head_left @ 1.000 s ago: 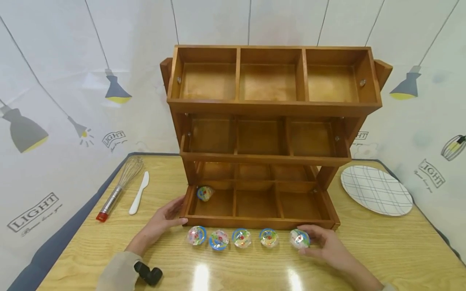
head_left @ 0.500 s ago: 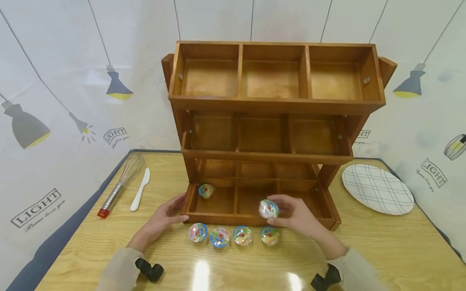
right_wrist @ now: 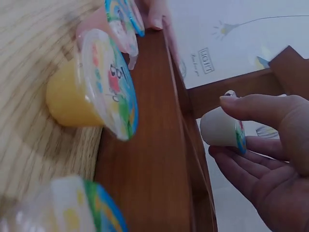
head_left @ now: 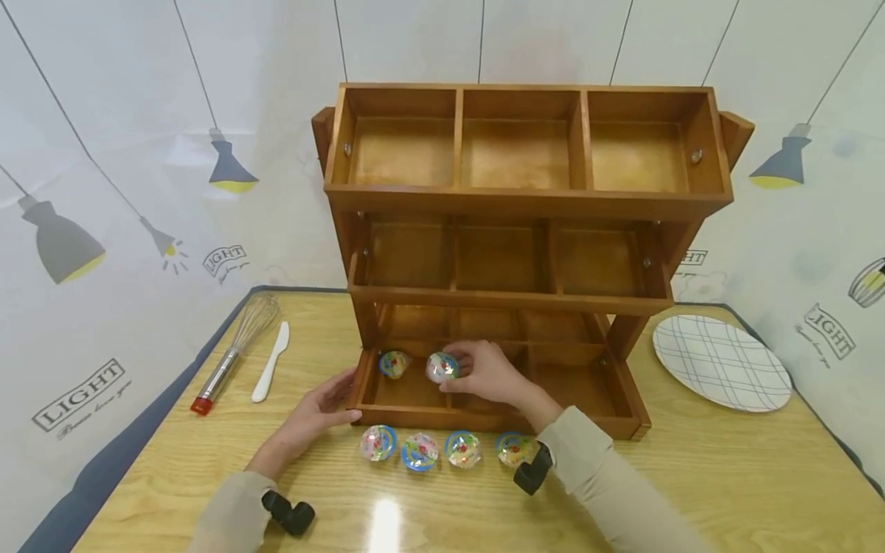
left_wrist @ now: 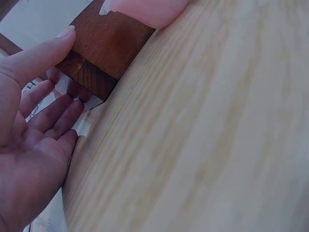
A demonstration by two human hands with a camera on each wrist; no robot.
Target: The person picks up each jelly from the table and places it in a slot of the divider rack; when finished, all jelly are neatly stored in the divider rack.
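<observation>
My right hand [head_left: 487,370] pinches a white jelly cup [head_left: 442,367] with a printed lid between thumb and fingers, above the left part of the bottom tier of a brown wooden shelf [head_left: 429,418]. In the right wrist view this held jelly cup [right_wrist: 219,126] is tilted on its side. Another jelly cup [head_left: 394,365] sits in the bottom left compartment, beside the held one. At the shelf's lower left front corner, my left hand [head_left: 314,415] holds the wood, thumb on the front and fingers along the side. The left wrist view shows the same corner [left_wrist: 96,77].
Several jelly cups [head_left: 419,452] stand in a row on the table before the shelf; the rightmost cup [head_left: 513,449] is partly hidden by the right wrist's black mount. A whisk [head_left: 235,349] and a white knife [head_left: 271,362] lie left. At right is a checked plate [head_left: 722,362].
My right hand has picked the rightmost jelly cup off the table and carried it left and up over the bottom tier. My left hand has stayed at the corner.
</observation>
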